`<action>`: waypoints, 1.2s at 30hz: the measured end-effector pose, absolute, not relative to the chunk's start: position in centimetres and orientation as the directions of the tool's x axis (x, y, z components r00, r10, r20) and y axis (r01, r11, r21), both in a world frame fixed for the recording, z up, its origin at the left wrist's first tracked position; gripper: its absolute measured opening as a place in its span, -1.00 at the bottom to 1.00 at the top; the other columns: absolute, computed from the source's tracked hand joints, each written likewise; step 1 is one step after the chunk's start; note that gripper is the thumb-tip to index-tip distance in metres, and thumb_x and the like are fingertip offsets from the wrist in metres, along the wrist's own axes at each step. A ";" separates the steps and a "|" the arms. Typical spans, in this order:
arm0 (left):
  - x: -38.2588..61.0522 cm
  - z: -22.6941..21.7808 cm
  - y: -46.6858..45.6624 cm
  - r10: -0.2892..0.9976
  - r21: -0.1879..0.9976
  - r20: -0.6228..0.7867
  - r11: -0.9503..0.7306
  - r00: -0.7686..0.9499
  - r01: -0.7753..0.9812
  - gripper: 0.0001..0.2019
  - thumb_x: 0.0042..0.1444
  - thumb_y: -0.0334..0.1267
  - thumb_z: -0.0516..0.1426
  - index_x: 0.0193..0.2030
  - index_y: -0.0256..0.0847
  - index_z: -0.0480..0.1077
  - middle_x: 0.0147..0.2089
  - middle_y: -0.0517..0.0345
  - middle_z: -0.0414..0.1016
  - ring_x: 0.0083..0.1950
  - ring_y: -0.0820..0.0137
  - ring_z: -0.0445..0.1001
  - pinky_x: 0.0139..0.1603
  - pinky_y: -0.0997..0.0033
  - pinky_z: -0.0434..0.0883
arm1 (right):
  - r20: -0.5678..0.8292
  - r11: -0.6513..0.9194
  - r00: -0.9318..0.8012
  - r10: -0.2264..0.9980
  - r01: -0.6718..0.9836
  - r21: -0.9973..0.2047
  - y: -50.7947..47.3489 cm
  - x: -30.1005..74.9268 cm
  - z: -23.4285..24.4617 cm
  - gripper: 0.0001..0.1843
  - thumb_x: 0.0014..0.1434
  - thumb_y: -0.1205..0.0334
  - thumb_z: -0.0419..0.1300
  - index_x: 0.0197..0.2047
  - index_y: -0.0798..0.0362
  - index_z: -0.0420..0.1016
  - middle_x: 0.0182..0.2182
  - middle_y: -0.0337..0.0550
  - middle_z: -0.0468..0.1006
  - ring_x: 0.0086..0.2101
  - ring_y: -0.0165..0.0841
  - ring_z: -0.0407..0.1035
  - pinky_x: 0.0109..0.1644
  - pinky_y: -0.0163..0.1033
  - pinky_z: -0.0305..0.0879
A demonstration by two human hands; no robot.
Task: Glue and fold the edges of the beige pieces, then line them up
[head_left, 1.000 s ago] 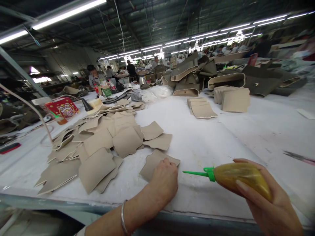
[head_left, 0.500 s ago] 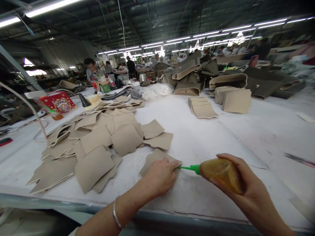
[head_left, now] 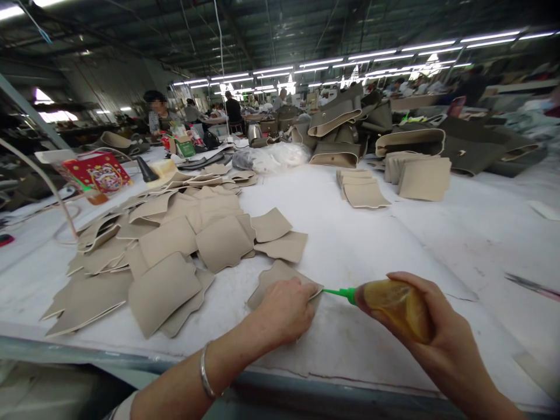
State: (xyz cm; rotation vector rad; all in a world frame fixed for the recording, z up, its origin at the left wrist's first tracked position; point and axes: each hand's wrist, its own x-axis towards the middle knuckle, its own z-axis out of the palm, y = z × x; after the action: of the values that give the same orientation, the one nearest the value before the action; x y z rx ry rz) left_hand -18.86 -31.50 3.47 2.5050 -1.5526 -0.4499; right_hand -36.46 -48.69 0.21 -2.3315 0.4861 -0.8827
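My right hand (head_left: 431, 332) is wrapped round a soft yellow glue bottle (head_left: 396, 302). Its green nozzle (head_left: 339, 292) points left and touches the right edge of a beige leather piece (head_left: 273, 279) lying near the table's front edge. My left hand (head_left: 284, 312), a silver bangle on its wrist, rests curled on that piece and lifts its right corner with the fingertips. To the left, several more beige pieces (head_left: 170, 251) lie spread in an overlapping heap.
The white table (head_left: 363, 245) runs far back. A small stack of beige pieces (head_left: 363, 191) and a larger one (head_left: 420, 175) sit at the back, with olive bags (head_left: 336, 125) behind. A red box (head_left: 97, 174) stands at the left. People work far off.
My right hand brought the bottle left until its nozzle reached the piece's right edge. My left hand shifted slightly and took hold of that corner. The view drifted a little.
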 end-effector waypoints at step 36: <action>-18.3 2.6 -29.7 -0.915 0.434 -0.210 -0.403 0.344 -0.806 -0.52 0.18 -0.27 -0.04 0.26 -0.09 0.21 -0.09 0.04 0.37 -0.07 0.23 0.43 -0.02 0.31 0.36 | 0.199 -0.462 0.777 -0.598 -0.131 -0.877 -47.0 -37.4 -0.9 -0.53 0.11 -0.07 0.30 0.02 -0.07 0.37 -0.19 -0.19 0.52 -0.28 -0.21 0.46 -0.24 -0.28 0.43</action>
State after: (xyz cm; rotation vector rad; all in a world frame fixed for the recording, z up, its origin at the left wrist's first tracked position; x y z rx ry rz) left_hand -18.30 -29.67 2.65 2.3557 -1.5453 -0.6209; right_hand -37.36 -46.95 -0.89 -2.0056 0.5458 -0.6113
